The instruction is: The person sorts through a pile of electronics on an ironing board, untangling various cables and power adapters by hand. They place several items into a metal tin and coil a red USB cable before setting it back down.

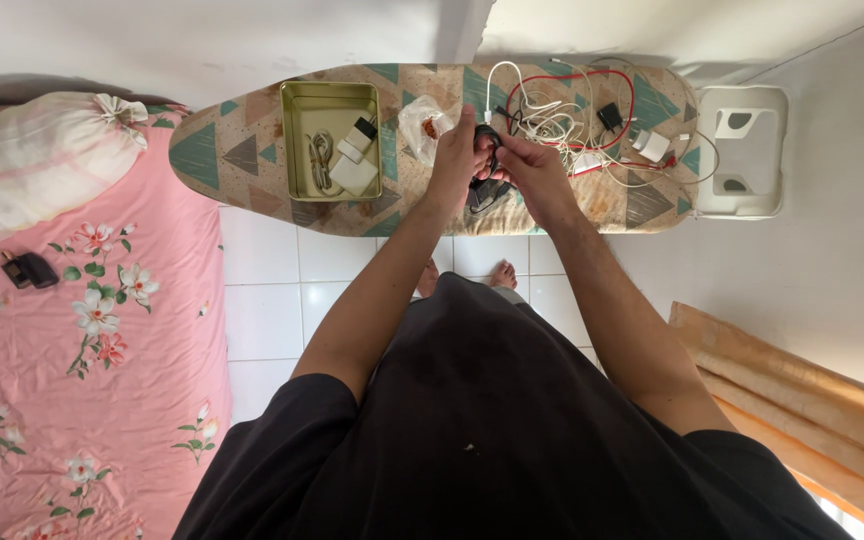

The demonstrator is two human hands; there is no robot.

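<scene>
1. Hands, both raised over the middle of the worktop, which is an ironing board with a cover printed in beige and teal triangles.
2. Left hand: fingers curled and pinched on the left side of a black cable bundle; thumb and forefinger closed on it.
3. Right hand: fingers bent inward, gripping the same black cable bundle from the right. The two hands meet over it, nearly touching.
4. Black cable bundle: held between both hands just above the near edge of the worktop; part of it hangs down below the hands. Its exact form is too small to tell.
5. Metal tin: rectangular, gold-coloured, open, on the worktop left of the hands. Holds a coiled pale cable and white charger blocks.
6. Clear plastic bag: crumpled, between the metal tin and the left hand.
7. Tangle of cables: white and red leads with small white and black adapters, spread over the worktop to the right of the hands.
8. White iron rest: plastic, at the right end of the worktop.
9. Bed: pink floral sheet, far left, well apart from the hands; a pale tied bundle and dark small items lie on it.
10. Floor: white tiles under the worktop; the person's bare toes show.
</scene>
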